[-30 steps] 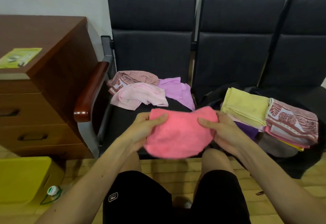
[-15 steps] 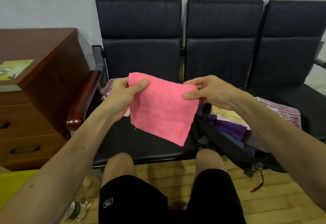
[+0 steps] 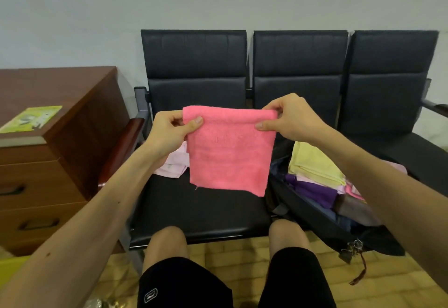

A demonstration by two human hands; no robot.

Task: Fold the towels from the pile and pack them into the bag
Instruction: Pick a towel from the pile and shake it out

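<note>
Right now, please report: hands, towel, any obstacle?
Left hand and right hand pinch pink towel by top corners; it hangs above chair seat. Black bag open, nothing blocks it.

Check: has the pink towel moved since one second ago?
Yes. The pink towel rose from the front edge of the leftmost chair seat to hang before its backrest, pinched by the left hand and right hand.
</note>
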